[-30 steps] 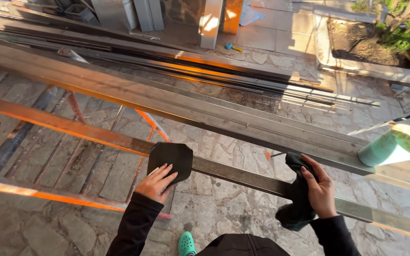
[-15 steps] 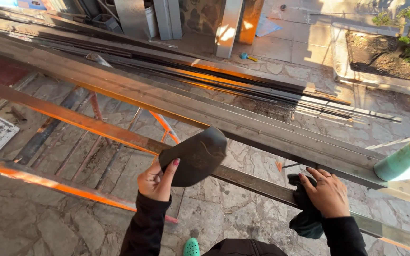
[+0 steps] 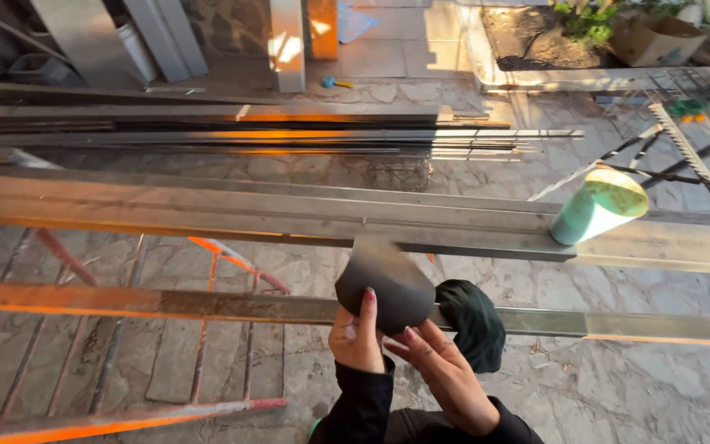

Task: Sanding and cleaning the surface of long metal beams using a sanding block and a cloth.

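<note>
My left hand holds a dark sheet of sandpaper, curled over, just above a long rusty metal bar that runs left to right. My right hand has its fingers on the lower edge of the same sheet. A dark green cloth lies draped on the bar right beside my right hand. Both sleeves are black.
A wider steel beam lies beyond the bar, with a pale green cup lying on it at the right. More steel lengths are piled on the stone floor behind. An orange metal trestle stands under the bars.
My right hand has let go of the green cloth and come over to the sandpaper. The cloth now rests on the bar. My view has swung to the right.
</note>
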